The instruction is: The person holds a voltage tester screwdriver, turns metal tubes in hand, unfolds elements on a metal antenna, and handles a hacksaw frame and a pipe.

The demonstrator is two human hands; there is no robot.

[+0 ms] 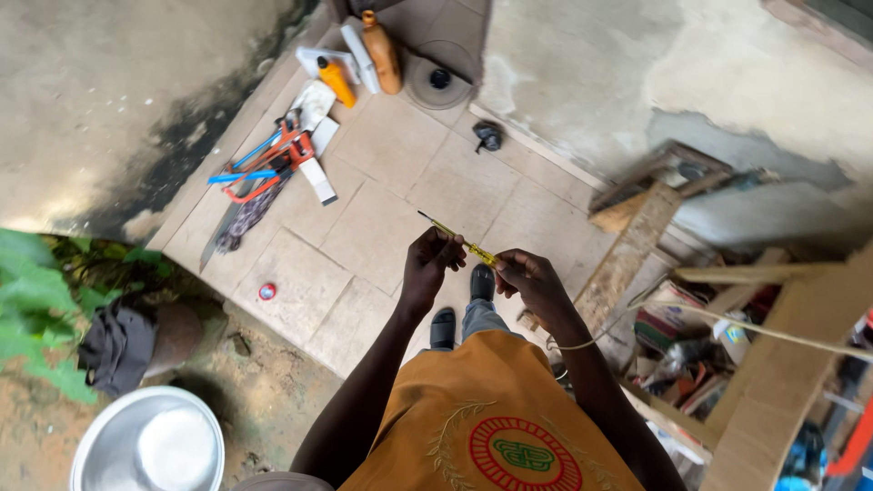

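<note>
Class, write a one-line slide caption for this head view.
Both hands, left and right, hold a thin yellow screwdriver above a tiled floor scattered with tools.

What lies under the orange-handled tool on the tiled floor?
Under the orange-handled tool lie blue-handled tools, a dark blade or cloth and bare tile. Whatever sits directly beneath the pile is covered.

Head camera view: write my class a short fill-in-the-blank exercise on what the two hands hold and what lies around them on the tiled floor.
1. Both the left hand and the right hand hold a thin screwdriver with a ____ handle.
2. The round metal basin sits at the bottom ____ of the view.
3. The small round lid on the tiled floor is ____ with a blue centre.

Missing words: yellow; left; red
</note>
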